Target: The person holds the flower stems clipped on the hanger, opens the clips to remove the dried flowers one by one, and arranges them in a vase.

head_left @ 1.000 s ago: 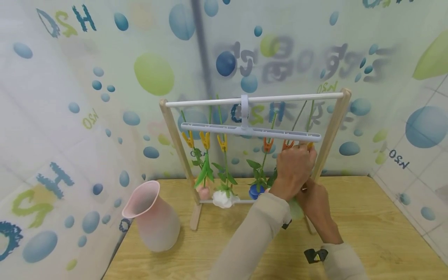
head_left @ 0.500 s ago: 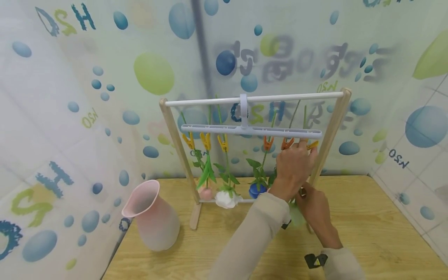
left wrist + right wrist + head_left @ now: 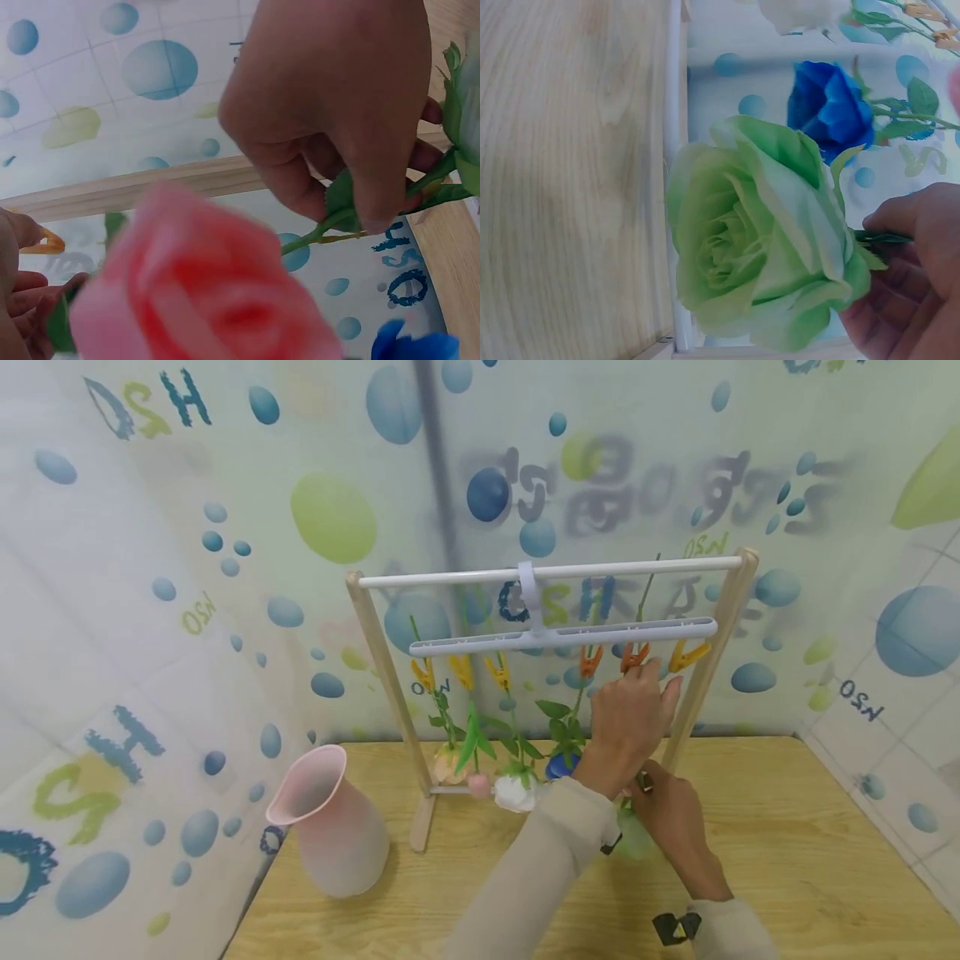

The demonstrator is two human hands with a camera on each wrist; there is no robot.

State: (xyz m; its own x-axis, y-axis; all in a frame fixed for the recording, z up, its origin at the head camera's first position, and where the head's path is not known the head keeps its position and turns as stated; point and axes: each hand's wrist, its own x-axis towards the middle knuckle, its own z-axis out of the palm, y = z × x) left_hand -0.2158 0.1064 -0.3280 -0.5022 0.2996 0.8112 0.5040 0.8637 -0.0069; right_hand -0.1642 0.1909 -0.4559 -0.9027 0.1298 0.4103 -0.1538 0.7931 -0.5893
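We note white plastic clip hanger (image 3: 562, 636) now tilted, right end risen since half second ago; hung flowers swung. Left hand (image 3: 628, 710) raised at orange clip (image 3: 634, 657), fingers loosely extended, touching it. Right hand (image 3: 670, 814) pinches stem of pale green fabric rose (image 3: 757, 244), held low near table's (image 3: 810, 860) back edge.
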